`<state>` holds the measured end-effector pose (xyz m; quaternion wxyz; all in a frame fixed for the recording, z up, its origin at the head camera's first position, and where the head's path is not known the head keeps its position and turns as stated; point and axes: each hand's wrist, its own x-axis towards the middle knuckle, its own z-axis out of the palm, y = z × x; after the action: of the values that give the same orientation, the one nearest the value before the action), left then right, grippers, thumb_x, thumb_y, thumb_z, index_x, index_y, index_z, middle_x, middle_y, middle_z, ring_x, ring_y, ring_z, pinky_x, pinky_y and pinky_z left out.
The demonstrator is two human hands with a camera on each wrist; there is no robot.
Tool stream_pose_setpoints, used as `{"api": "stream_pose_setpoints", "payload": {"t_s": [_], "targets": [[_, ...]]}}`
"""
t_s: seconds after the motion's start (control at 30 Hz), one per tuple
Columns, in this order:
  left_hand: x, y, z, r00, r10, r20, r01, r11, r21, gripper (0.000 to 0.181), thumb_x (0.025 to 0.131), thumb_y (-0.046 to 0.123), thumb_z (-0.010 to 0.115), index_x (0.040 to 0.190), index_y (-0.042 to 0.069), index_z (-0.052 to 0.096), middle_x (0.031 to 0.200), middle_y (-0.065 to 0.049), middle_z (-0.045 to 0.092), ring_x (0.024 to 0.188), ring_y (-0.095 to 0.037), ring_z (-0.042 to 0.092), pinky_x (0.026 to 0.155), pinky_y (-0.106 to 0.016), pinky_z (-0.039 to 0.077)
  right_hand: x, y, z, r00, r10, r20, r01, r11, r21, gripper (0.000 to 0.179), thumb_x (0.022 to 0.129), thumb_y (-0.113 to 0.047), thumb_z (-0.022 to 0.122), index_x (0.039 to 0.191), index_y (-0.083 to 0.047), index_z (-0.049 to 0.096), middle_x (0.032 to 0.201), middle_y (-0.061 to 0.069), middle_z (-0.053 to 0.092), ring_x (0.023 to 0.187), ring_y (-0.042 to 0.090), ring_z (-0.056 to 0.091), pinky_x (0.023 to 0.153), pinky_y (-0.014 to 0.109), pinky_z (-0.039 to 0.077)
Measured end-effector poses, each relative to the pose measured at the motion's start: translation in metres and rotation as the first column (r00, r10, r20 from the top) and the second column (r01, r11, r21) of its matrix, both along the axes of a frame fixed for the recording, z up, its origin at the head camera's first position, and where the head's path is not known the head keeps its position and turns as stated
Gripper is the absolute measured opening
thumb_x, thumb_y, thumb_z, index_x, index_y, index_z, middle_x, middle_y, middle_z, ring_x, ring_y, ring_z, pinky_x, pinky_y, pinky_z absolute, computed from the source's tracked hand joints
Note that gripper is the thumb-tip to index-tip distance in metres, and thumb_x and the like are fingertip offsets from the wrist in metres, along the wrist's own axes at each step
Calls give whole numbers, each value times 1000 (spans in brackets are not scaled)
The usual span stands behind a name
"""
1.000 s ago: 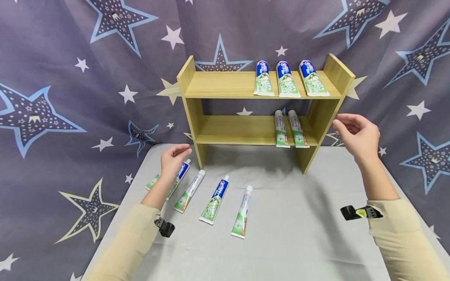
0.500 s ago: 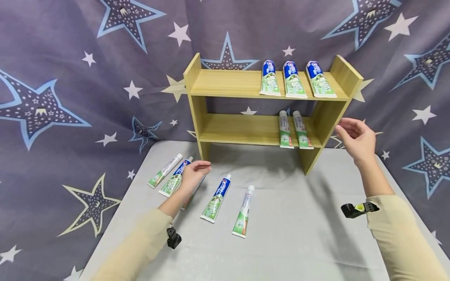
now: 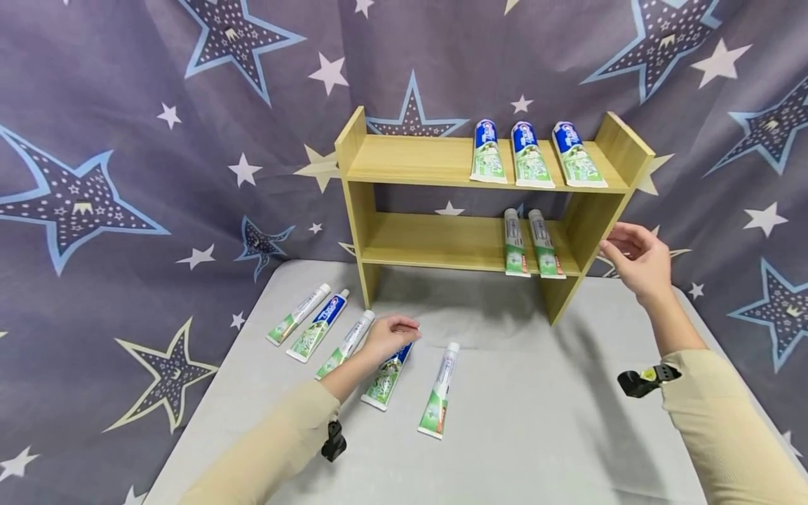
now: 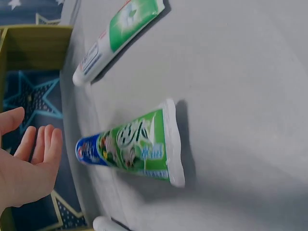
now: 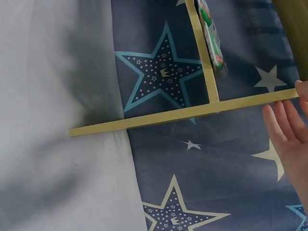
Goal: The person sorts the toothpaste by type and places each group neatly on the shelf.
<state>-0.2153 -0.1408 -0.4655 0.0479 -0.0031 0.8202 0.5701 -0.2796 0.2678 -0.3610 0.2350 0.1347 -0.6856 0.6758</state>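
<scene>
The left hand [image 3: 386, 338], thumb and fingers apart, has moved, so a long blue-and-green plastic tube [image 3: 385, 382] lies nearest it, and the right hand [image 3: 645, 266] pinches a yellow wooden shelf [image 3: 435, 242].

Dusky purple-grey drapery [image 3: 404, 35] hangs in loose folds behind the bench [image 3: 536, 386] and along both sides, printed with big blue-edged stars [image 3: 82, 203] and plain small white stars [image 3: 765, 219]. Soft shadows [image 3: 600, 414] stretch over the bench's pale grey cloth [image 3: 505, 456].
</scene>
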Motion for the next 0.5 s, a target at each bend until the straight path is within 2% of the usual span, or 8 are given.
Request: {"api": "stream_pose_setpoints", "payload": {"t_s": [0.17,0.33,0.5], "targets": [[1,14,-3,997,-51,50,54,996,-64,24,83,10,71,104,-1,68,98,-15,73,81,-13,67,71,-19,55,-4,4,-4,999,35,30,-34,998,-54,32,80,15,63,95,-13,68,81,-11,73,69,-2,68,63,10,57],[2,23,-12,992,-91,93,98,993,-71,29,82,9,71,107,-4,66,98,-16,72,76,-9,64,66,-18,54,-3,6,-4,996,53,76,-46,994,-96,30,81,14,64,94,-13,70,81,-11,73,70,-1,68,64,10,57],[6,34,-22,987,-107,122,118,989,-87,33,79,8,73,108,-5,64,100,-17,70,79,-14,65,66,-22,58,-2,9,-4,992,95,83,-83,987,-140,29,81,14,65,96,-10,71,83,-8,73,73,1,69,66,11,57]]}}
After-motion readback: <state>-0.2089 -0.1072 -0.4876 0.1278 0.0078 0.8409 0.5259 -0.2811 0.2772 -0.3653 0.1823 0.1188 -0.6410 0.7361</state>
